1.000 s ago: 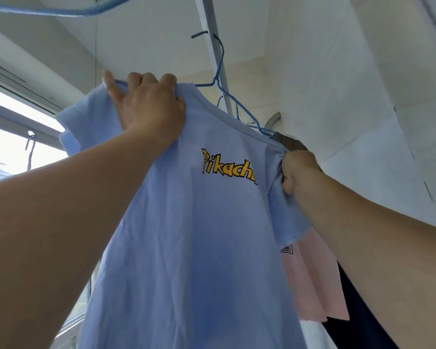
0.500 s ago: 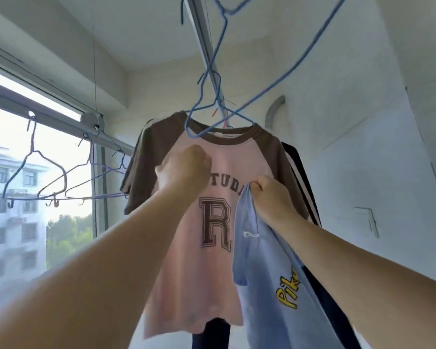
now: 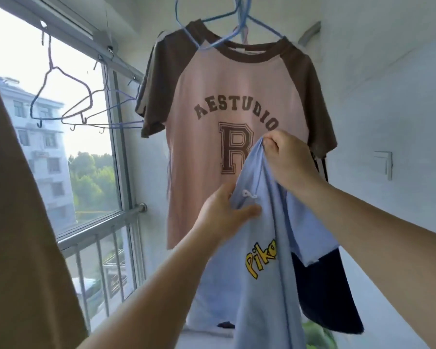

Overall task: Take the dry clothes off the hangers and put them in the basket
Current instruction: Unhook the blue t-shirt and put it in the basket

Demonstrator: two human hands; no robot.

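**Blue shirt off its hanger, held in both hands**

The light blue cotton T-shirt with yellow cartoon lettering [image 3: 264, 260] hangs free of any hanger, bunched lengthwise and held up in front of the person. The right hand [image 3: 288, 159] pinches its top edge between thumb and curled fingers, at the highest point of the cloth. The left hand [image 3: 220, 212] grips the shirt lower down on its left side, thumb lying across the front of the fabric and fingers behind it, just beside a small white loop sewn into the seam. The rest of the shirt drapes down between the two forearms and runs out of the bottom of the view.

Behind it, a pink T-shirt with brown raglan sleeves and brown "AESTUDIO R" print [image 3: 227, 86] hangs on a blue wire hanger [image 3: 213, 20], its lower right part hidden by the blue shirt and the right hand. A dark navy garment [image 3: 325, 285] hangs behind and to the right of both. At the left, several empty wire hangers [image 3: 86, 107] dangle from a rail by the metal-framed window [image 3: 116, 147], through which buildings and trees show. A tan cloth [image 3: 23, 222] fills the left edge of the view. No basket is in sight.
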